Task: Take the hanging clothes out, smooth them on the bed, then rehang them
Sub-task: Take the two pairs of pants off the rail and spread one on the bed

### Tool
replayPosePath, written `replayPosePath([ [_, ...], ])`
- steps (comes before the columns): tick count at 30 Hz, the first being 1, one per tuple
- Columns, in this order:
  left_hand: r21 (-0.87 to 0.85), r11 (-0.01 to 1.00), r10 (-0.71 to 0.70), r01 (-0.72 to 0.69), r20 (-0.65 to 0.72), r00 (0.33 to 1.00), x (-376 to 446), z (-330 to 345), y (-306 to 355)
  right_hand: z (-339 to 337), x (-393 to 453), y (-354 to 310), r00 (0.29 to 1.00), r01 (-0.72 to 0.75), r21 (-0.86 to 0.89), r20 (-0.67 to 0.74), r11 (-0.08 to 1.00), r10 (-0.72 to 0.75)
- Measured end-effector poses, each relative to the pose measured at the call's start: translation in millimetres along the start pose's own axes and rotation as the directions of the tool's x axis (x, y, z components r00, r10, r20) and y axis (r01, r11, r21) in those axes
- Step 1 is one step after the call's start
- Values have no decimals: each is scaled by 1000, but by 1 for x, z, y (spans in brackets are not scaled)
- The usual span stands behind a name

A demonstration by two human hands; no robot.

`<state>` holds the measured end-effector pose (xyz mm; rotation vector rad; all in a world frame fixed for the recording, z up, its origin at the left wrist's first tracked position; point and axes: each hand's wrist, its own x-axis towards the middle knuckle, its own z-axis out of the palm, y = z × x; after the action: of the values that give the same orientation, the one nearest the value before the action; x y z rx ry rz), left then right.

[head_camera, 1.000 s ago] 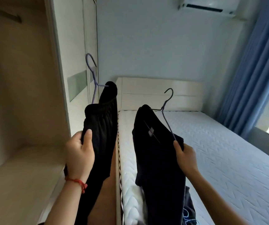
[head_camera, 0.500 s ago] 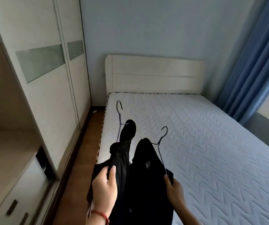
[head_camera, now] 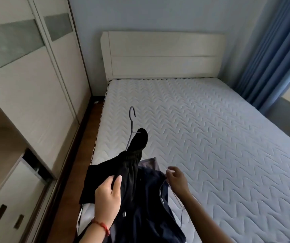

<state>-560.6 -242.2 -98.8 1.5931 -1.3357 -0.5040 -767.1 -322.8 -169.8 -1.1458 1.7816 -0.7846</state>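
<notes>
At the near left corner of the bed (head_camera: 202,130), over the bare quilted mattress, the person holds two dark garments low in front of them. The left hand (head_camera: 108,197) grips a black pair of trousers (head_camera: 123,165) by its gathered fabric, thumb pressed on top and the other fingers (head_camera: 118,181) curled around the cloth beneath. The trousers still hang on a thin wire hanger (head_camera: 131,120), whose hook rises clear above the fabric and points toward the headboard (head_camera: 163,55); part of the cloth drapes past the mattress edge toward the wooden floor (head_camera: 81,142).

Just beside it on the right lies a dark navy garment (head_camera: 149,207), spread loosely on the mattress and running out of the bottom of the picture. The right hand (head_camera: 177,179) hovers at its upper edge with fingers (head_camera: 173,170) loosely spread. A thin wire of a second hanger (head_camera: 175,193) passes under the palm; the hand seems to touch it, though whether it truly grips the wire cannot be told from this angle.

To the left stands a pale wardrobe (head_camera: 35,95) with sliding doors, one compartment open. Blue curtains (head_camera: 272,55) hang at the far right of the bed.
</notes>
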Motion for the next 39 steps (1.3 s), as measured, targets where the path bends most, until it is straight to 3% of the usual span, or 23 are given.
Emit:
replayPosePath([
  [12,-83,984,160,-161,-15,987,61,-80,24,-11,40,-146,945,327,-17,-21,945,-327],
  [18,-169,949,277,-267,34,960,85,-118,58,-21,31,-213,853,513,-91,-57,854,-518],
  [21,-231,923,328,-309,49,943,93,-128,75,-44,26,-236,789,578,-135,-160,805,-593],
  [31,-468,829,453,-306,242,858,106,-120,110,-166,-36,-217,670,493,-315,-457,811,-584],
  [39,-631,699,642,-336,348,684,94,-89,161,-259,-139,-154,544,340,-392,-659,855,-519],
])
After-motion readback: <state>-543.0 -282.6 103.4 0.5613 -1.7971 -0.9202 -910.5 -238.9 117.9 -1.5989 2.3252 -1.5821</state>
